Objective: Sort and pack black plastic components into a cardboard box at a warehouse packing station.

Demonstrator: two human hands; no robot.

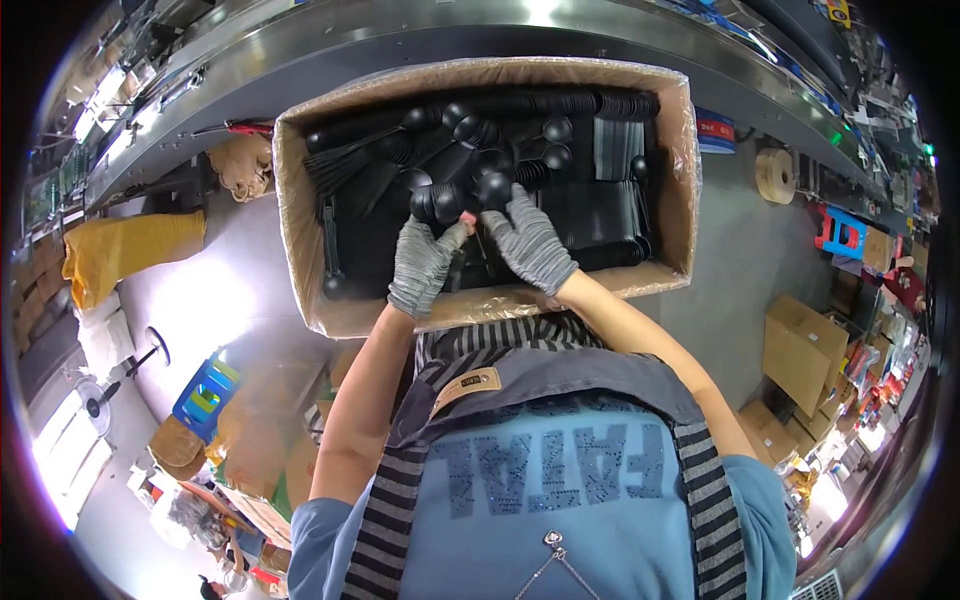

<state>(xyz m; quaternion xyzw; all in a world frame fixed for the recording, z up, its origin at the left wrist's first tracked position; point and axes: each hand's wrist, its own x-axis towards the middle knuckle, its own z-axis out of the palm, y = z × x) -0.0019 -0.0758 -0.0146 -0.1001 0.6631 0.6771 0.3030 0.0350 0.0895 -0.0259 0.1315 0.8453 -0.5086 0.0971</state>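
Black ladles (550,130) with round bowls and long flat handles fill a large cardboard box (684,200) in front of me. Both hands are in grey knit gloves and reach over the near side of this box. My left hand (422,262) is closed on a small stack of ladle bowls (437,203), and a bare fingertip shows pinkish beside it. Close by on the right, my right hand (530,240) has its fingers and thumb around another ladle bowl (492,188). The handles of the held ladles are mostly hidden among the dark pieces below.
Clear plastic lines the box. Beyond it runs a metal bench edge (420,45). A tape roll (775,176) and a blue-red stool (841,233) stand right; cartons (803,350) lie farther back. To the left are a yellow sack (135,250) and a blue stool (207,393).
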